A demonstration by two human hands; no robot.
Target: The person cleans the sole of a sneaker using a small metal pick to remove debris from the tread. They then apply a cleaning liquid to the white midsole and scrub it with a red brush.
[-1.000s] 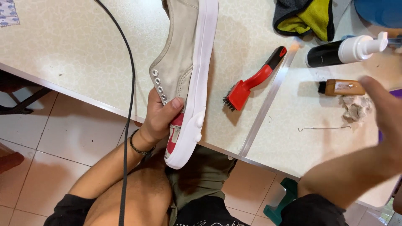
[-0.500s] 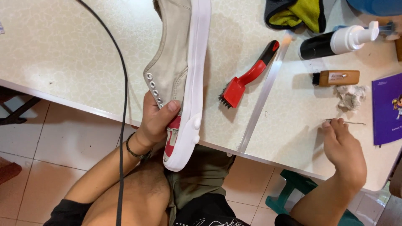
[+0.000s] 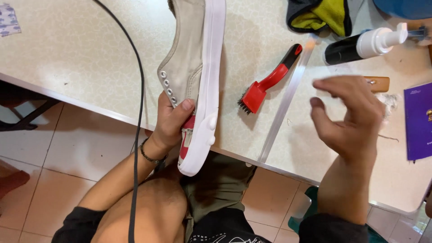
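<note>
Speckled cream tabletop (image 3: 81, 58) fills most of the view, with pale floor tiles (image 3: 81, 148) showing below its edge. So the left hand (image 3: 173, 123) is clamped on a grey canvas sneaker (image 3: 191, 67), right at the heel end, thumb pressed over the side near the row of metal eyelets and the fingers wrapped around behind, out of sight. That sneaker is turned on its side so the white rubber sole (image 3: 211, 85) faces right, and the heel sticks out past the table edge over the person's lap while the toe end runs up out of the top of the picture. You can see a bit of red lining right by the thumb.

The right hand (image 3: 348, 114) is up in the air over the right part of the table, fingers loosely curled and spread, holding nothing as far as I can tell, well apart from the sneaker. Between the two sits a red brush (image 3: 265, 85) with a black grip. Further right there's a black bottle with a white pump (image 3: 364, 45), a wooden-handled brush (image 3: 378, 83) mostly hidden behind the fingers, a yellow and dark cloth (image 3: 321, 18) up top, and a purple booklet (image 3: 418, 119) at the edge. A black cable (image 3: 137, 99) hangs down across the left side.
</note>
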